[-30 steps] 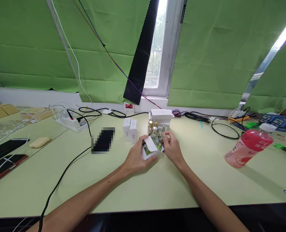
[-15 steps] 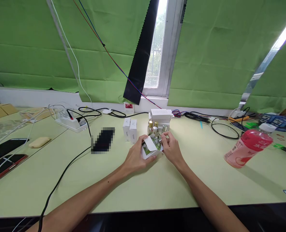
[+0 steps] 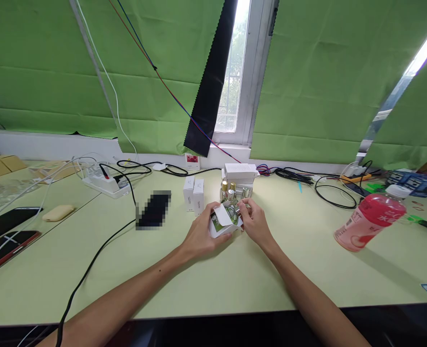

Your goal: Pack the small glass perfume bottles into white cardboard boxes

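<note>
My left hand (image 3: 200,234) grips a small white carton (image 3: 221,223) with a green picture on its side; its top flap stands open. A small glass bottle (image 3: 234,212) with a silver cap sits partly inside the carton mouth, and my right hand (image 3: 255,224) pinches it at the cap end. Both hands hover just above the pale green table (image 3: 213,274), in front of a cluster of gold-capped bottles (image 3: 228,190).
Two small white boxes (image 3: 194,194) stand left of the hands, a larger white box (image 3: 241,171) behind the bottles. A pink drink bottle (image 3: 370,220) stands at right. A black cable (image 3: 101,253), power strip (image 3: 106,183) and phones (image 3: 9,231) lie at left.
The carton and both hands have shifted slightly up and left; the right hand's fingers have closed in nearer the carton mouth with the bottle.
</note>
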Demonstrator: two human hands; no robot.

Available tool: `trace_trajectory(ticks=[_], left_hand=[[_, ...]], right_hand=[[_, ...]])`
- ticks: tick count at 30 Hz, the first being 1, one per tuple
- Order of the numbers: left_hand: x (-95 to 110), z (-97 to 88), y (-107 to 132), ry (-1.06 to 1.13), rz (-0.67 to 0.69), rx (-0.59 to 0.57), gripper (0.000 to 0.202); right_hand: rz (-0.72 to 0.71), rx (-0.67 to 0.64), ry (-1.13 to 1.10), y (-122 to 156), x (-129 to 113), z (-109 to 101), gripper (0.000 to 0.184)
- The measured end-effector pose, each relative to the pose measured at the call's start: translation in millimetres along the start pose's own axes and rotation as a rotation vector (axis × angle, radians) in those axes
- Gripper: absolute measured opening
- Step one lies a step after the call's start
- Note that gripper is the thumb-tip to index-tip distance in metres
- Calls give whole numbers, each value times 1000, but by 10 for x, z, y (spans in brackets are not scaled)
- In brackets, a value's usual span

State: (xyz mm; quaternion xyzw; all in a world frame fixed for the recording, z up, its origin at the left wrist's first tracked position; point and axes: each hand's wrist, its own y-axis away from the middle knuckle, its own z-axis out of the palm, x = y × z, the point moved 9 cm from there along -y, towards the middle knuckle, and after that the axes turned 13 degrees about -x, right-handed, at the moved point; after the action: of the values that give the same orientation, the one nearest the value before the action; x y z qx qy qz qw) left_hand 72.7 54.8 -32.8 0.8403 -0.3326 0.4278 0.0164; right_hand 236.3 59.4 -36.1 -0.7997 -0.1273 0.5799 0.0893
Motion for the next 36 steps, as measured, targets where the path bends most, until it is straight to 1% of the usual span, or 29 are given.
trace_trajectory(ticks=[9, 25, 36], left_hand=[[-17, -2, 3, 1, 3, -16, 68], [-35, 18, -1, -11, 7, -38, 70], [20, 17, -5, 1, 47, -55, 69]], right_hand=[[-1, -37, -84, -22, 24, 35, 36], [32, -86, -150, -61, 120, 101, 37], [46, -110, -154, -47, 98, 134, 37]])
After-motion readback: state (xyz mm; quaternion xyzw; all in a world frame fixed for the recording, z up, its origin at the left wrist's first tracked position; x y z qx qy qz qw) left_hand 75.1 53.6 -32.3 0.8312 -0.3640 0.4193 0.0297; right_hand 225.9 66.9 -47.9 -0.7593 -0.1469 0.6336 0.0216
